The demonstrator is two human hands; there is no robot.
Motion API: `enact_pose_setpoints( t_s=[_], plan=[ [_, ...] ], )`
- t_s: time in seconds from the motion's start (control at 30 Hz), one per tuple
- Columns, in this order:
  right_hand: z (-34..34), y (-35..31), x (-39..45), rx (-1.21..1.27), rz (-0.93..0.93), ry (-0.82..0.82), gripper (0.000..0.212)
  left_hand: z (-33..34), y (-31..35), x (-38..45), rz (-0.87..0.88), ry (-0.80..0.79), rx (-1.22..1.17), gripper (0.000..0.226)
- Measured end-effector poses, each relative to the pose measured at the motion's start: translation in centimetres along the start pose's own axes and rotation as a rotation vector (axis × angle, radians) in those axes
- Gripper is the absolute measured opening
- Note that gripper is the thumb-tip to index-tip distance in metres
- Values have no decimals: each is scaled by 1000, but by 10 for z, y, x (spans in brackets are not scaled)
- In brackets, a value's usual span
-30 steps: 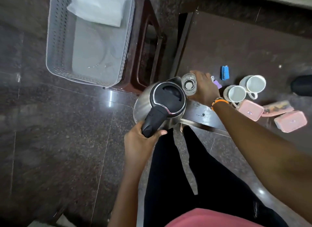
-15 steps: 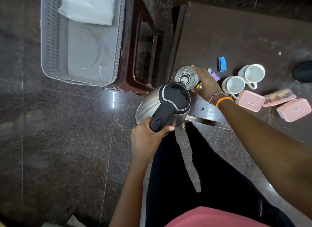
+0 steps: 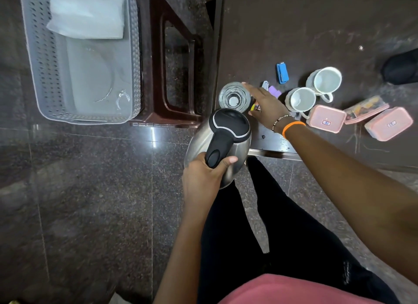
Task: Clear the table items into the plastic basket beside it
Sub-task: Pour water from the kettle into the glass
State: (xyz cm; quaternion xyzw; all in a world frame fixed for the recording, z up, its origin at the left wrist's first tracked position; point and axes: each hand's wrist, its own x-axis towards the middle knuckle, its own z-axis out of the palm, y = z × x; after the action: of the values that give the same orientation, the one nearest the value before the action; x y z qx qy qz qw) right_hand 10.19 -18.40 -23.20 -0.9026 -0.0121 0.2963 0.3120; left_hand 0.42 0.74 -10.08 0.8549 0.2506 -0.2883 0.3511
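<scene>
A steel kettle point(image 3: 226, 131) with a black lid and handle hangs tilted just off the table's near left corner, and my left hand point(image 3: 203, 179) is shut on its handle. A clear drinking glass point(image 3: 234, 97) stands upright on that corner of the dark table point(image 3: 305, 32). My right hand point(image 3: 267, 104) lies against the glass's right side with its fingers stretched out and apart, not wrapped around it. The grey perforated plastic basket point(image 3: 34, 66) sits to the upper left, holding a white folded sheet and a clear plate.
The basket rests on a brown plastic stool point(image 3: 178, 66) left of the table. On the table are two white mugs point(image 3: 326, 80), two pink lidded boxes point(image 3: 326, 118), a clear case point(image 3: 366, 107), a blue item point(image 3: 282, 73), a purple item point(image 3: 274, 92) and a black object point(image 3: 402, 67).
My right hand gripped the glass from above a second ago; now its fingers have spread and lie beside the glass. The kettle has shifted slightly right in my left hand.
</scene>
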Motion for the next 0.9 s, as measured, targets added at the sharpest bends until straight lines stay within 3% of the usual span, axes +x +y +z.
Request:
enact_pose_setpoints(
  t_s=[0.9],
  plan=[
    [-2, 3, -3, 67, 46, -21, 78, -6, 18, 13, -61, 60, -10, 58]
  ],
)
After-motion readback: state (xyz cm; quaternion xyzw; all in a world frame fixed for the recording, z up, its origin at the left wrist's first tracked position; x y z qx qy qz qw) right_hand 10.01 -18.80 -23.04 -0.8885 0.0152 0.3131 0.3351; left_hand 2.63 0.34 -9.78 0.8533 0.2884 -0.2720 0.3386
